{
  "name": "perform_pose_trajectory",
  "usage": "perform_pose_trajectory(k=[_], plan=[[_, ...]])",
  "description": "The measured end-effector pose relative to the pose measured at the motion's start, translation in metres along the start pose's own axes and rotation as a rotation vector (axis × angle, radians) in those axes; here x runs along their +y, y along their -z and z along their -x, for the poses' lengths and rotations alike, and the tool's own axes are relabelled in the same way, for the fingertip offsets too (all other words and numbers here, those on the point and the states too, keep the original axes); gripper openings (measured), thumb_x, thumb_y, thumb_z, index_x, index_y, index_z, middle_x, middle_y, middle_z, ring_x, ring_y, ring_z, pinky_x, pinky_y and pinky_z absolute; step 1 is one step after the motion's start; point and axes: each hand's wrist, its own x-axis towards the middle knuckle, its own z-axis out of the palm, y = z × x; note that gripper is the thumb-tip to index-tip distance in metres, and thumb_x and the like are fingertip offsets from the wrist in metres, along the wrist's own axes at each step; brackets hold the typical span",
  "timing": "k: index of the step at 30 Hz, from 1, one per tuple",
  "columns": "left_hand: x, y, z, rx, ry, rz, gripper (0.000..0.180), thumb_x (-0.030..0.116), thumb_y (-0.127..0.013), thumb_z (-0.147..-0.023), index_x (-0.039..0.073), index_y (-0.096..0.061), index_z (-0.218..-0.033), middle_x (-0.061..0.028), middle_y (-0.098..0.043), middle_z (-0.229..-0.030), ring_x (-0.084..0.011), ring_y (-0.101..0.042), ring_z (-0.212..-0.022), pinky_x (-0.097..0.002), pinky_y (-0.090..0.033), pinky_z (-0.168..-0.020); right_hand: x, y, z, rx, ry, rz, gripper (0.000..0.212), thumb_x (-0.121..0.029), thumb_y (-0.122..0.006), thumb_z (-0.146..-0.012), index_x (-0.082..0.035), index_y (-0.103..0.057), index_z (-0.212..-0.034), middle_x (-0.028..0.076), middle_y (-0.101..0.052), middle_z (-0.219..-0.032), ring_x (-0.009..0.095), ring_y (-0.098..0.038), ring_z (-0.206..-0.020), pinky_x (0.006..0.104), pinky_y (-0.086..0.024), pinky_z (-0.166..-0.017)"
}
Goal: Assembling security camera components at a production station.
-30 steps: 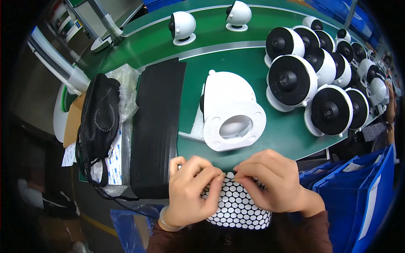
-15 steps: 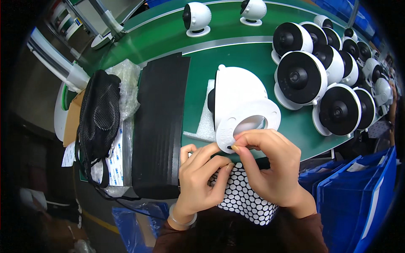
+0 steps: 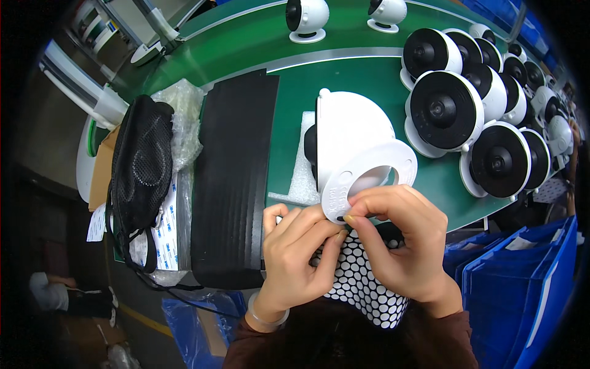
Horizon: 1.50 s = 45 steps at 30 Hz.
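Note:
A large white ball-shaped camera (image 3: 353, 126) lies on its side on the green table, its black lens side facing left. Its round white base ring (image 3: 399, 161) tilts toward me. My right hand (image 3: 409, 243) is closed, thumb and fingertips pinched at the ring's near rim beside a small black spot (image 3: 342, 219). What they hold is too small to tell. My left hand (image 3: 301, 258) has curled fingers; one fingertip touches the ring's rim, and the thumb and fingers close at the upper edge of a black sheet of round white stickers (image 3: 362, 277). White foam (image 3: 301, 175) lies beside the camera.
Similar cameras (image 3: 445, 111) crowd the right side. Two more (image 3: 307, 21) stand on the green conveyor (image 3: 246, 46) behind. A black board (image 3: 236, 178) and black mesh pouch (image 3: 144, 166) lie left. Blue bins (image 3: 516, 277) stand lower right.
The two cameras on the conveyor have shifted right. The ring tilts slightly differently and sits a little further right, with both hands still at its rim. A person appears at the lower left.

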Motion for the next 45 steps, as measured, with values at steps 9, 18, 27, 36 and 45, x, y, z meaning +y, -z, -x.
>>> perform_pose_trajectory(k=[9, 18, 27, 36, 45], plan=[[0.0, 0.002, 0.001, -0.007, 0.012, -0.025, 0.007, 0.001, -0.061, -0.067, 0.005, -0.06, -0.073, -0.0022, -0.057, -0.075, -0.0162, -0.048, -0.06, -0.031, -0.028, -0.066, -0.003, -0.002, -0.001, -0.016, 0.03, 0.074, 0.012, 0.006, -0.066, -0.068, 0.0, -0.058, -0.075, 0.01, -0.063, -0.075, 0.02, -0.062, -0.07, 0.0259, -0.047, -0.062], [0.023, 0.03, 0.017, -0.04, 0.15, -0.113, 0.009, 0.003, -0.065, -0.061, 0.004, -0.061, -0.069, -0.0104, -0.063, -0.098, -0.0131, -0.045, -0.051, -0.0312, -0.031, -0.073, -0.005, 0.037, 0.01, -0.13, -0.102, -0.057, 0.015, 0.0, -0.065, -0.072, 0.002, -0.063, -0.087, 0.012, -0.064, -0.081, 0.02, -0.064, -0.073, 0.0275, -0.049, -0.066], [0.041, 0.023, 0.001, -0.133, 0.042, -0.217, 0.018, 0.001, -0.057, -0.058, 0.004, -0.066, -0.074, -0.0023, -0.06, -0.069, -0.0172, -0.055, -0.069, -0.0358, -0.03, -0.084, 0.006, 0.048, 0.032, -0.38, -0.104, -0.127, 0.011, -0.005, -0.067, -0.07, -0.001, -0.065, -0.08, 0.009, -0.061, -0.067, 0.022, -0.059, -0.059, 0.0304, -0.043, -0.052], [0.041, 0.016, 0.001, -0.242, -0.014, -0.163, 0.013, 0.005, -0.068, -0.061, 0.01, -0.062, -0.071, 0.0041, -0.05, -0.06, -0.0147, -0.041, -0.055, -0.0337, -0.024, -0.067, 0.007, 0.043, 0.042, -0.141, 0.041, -0.059, 0.021, -0.001, -0.072, -0.062, -0.005, -0.066, -0.081, 0.005, -0.064, -0.077, 0.02, -0.06, -0.072, 0.0278, -0.049, -0.062], [0.041, 0.009, 0.0, -0.287, -0.002, -0.163, 0.012, 0.006, -0.068, -0.062, 0.011, -0.061, -0.069, 0.0039, -0.049, -0.061, -0.0145, -0.041, -0.056, -0.0343, -0.022, -0.068, 0.012, 0.043, 0.043, -0.167, 0.007, -0.072, 0.021, 0.001, -0.074, -0.059, -0.005, -0.065, -0.078, 0.005, -0.062, -0.074, 0.02, -0.059, -0.066, 0.027, -0.048, -0.057]])
